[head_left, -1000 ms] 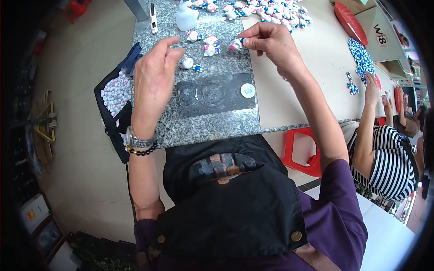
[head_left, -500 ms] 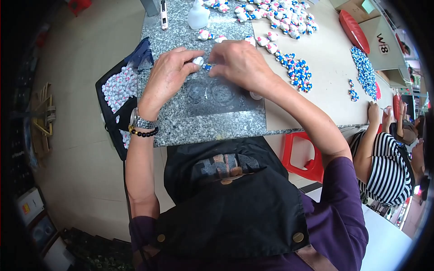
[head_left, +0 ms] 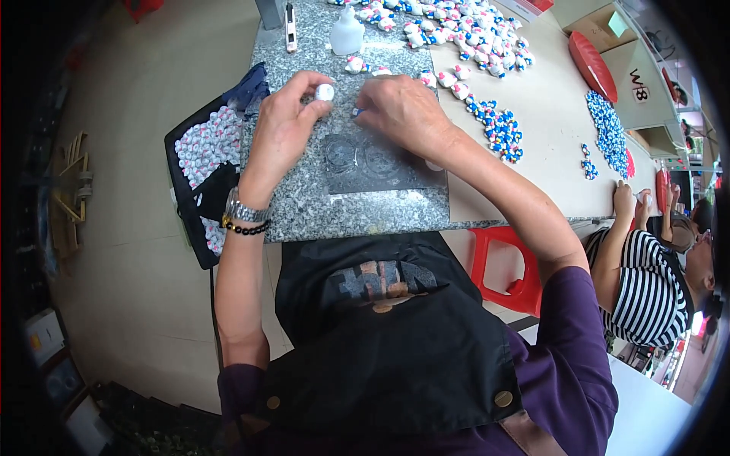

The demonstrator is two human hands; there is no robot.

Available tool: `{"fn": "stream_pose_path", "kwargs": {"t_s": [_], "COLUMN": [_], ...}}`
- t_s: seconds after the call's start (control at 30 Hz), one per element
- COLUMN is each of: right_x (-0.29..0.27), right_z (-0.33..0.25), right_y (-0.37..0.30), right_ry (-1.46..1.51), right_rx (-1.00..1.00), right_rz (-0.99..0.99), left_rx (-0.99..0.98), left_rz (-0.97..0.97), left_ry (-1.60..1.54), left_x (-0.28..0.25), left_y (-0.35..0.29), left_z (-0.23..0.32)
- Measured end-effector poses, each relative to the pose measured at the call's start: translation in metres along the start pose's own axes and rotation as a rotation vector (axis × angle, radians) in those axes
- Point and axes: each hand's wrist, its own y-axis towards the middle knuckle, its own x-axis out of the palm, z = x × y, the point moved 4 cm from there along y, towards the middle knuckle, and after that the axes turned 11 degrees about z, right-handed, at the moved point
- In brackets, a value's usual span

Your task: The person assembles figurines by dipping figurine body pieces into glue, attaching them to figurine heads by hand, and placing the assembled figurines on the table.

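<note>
Over the speckled stone counter (head_left: 293, 205), my left hand (head_left: 280, 129) pinches a small rounded white figurine head (head_left: 325, 93) between thumb and forefinger. To its right, my right hand (head_left: 407, 110) has its fingers drawn together on a small blue figurine body (head_left: 357, 112); only a bit of blue shows, the rest hidden by the fingers. A gap separates the two pieces. Under my right wrist lies a dark, glossy mat (head_left: 380, 171) with ring-shaped marks. Just beyond my hands sit finished-looking white figurines (head_left: 355, 65) with pink and blue parts.
A black tray (head_left: 173, 163) of white heads stands left. Beyond are a box cutter (head_left: 290, 29) and a translucent bottle (head_left: 347, 34). Blue bodies (head_left: 498, 133) and piled figurines (head_left: 487, 45) lie at right. A person in stripes (head_left: 646, 285) works nearby; a red stool (head_left: 506, 273) stands below.
My hands have drawn slightly apart, widening the gap between the white head and the blue body. The whole view has shifted a little.
</note>
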Motion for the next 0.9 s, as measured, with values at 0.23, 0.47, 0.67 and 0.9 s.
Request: {"fn": "stream_pose_path", "kwargs": {"t_s": [0.23,0.47,0.67,0.9], "right_x": [-0.045,-0.072,-0.076,-0.079], "right_z": [-0.014,-0.038,-0.046,-0.028], "right_y": [-0.016,-0.054,-0.072,-0.086], "right_ry": [0.335,0.658,0.732,0.838], "right_rx": [0.135,0.236,0.239,0.349], "right_rz": [0.162,0.158,0.224,0.316], "left_rx": [-0.36,-0.457,-0.36,-0.26], "left_rz": [0.046,0.011,0.043,0.099], "left_ry": [-0.896,-1.073,-0.969,-0.922], "left_x": [0.006,0.023,0.03,0.034], "left_y": [-0.051,-0.082,-0.092,-0.098], "left_z": [0.032,0.054,0.063,0.063]}}
